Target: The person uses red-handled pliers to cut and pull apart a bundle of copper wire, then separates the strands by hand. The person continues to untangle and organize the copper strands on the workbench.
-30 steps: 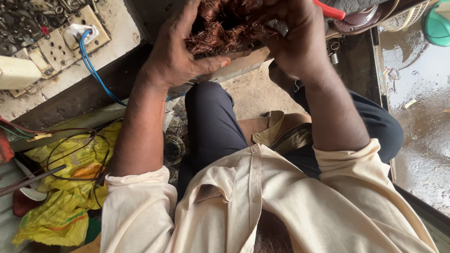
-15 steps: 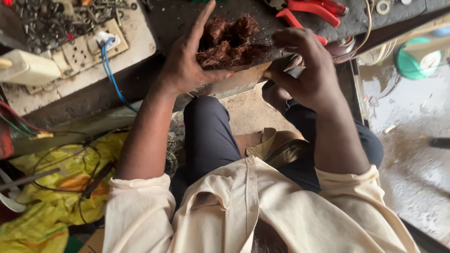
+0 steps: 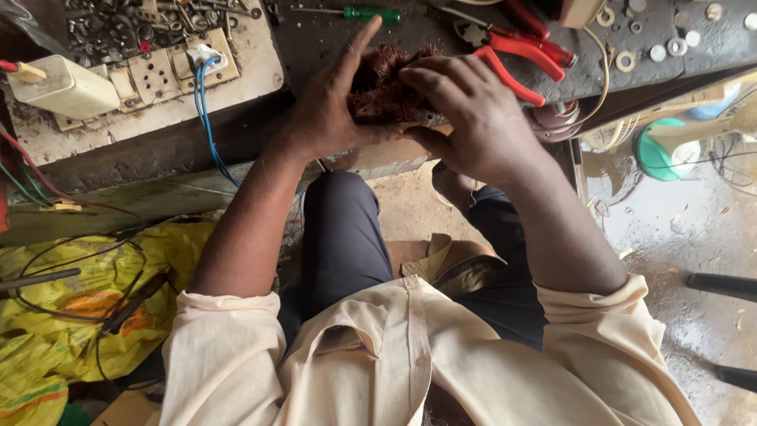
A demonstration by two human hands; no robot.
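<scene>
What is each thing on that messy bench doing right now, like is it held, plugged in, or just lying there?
Tangled reddish-brown copper wire bundle: held between both hands at the bench edge.
Left hand: cupping the bundle, index finger pointing out.
Right hand: resting over the bundle.
Red-handled pliers: lying on the bench, handles spread.
Green-handled screwdriver: lying flat, untouched.
Blue cable: plugged into the white socket board.

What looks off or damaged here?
The copper wire bundle between left hand and right hand is a tangled, frayed mass. Loose washers lie scattered over the bench.
</scene>
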